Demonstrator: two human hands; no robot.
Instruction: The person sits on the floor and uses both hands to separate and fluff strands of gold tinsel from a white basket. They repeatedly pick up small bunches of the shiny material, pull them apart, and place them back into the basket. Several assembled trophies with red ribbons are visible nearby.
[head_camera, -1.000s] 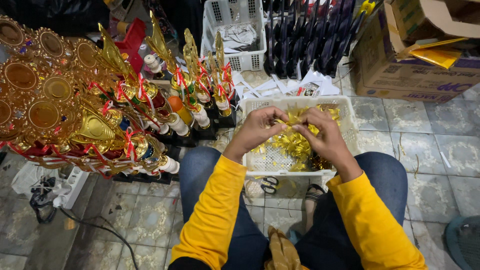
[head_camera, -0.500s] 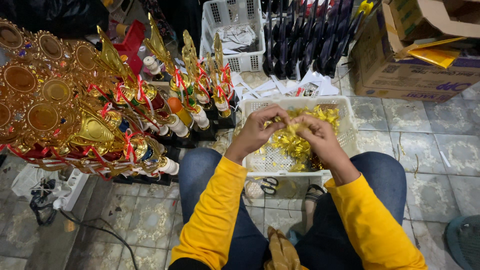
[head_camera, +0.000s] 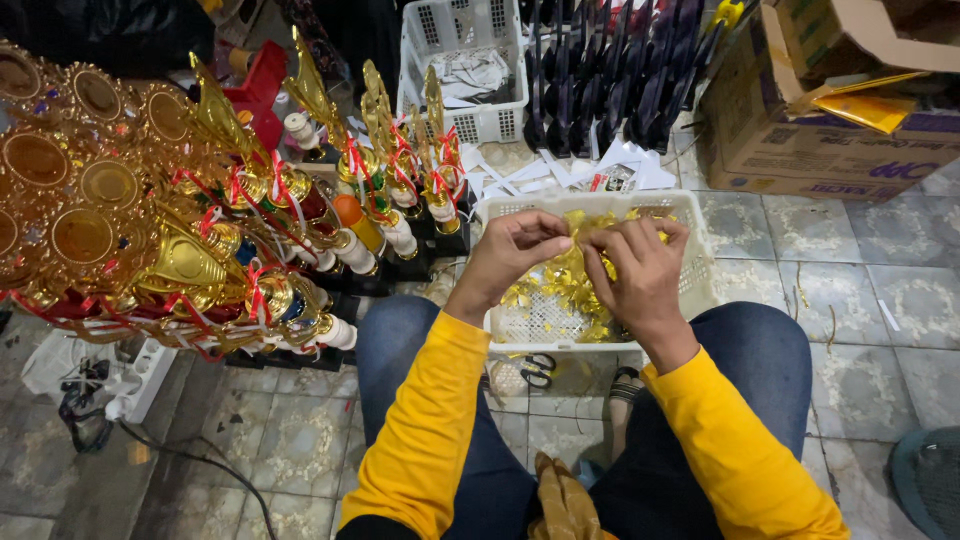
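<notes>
Item: small gold foil piece (head_camera: 577, 243), pinched between the fingertips of the left hand (head_camera: 515, 252) and right hand (head_camera: 640, 268), both clenched on it; too small to tell its long axis or heading. Held over one white basket (head_camera: 690, 262) of gold pieces, uncounted. Second white basket (head_camera: 463, 70) behind. One cardboard box (head_camera: 800, 140). Gold trophies (head_camera: 200, 230) at left, many.
</notes>
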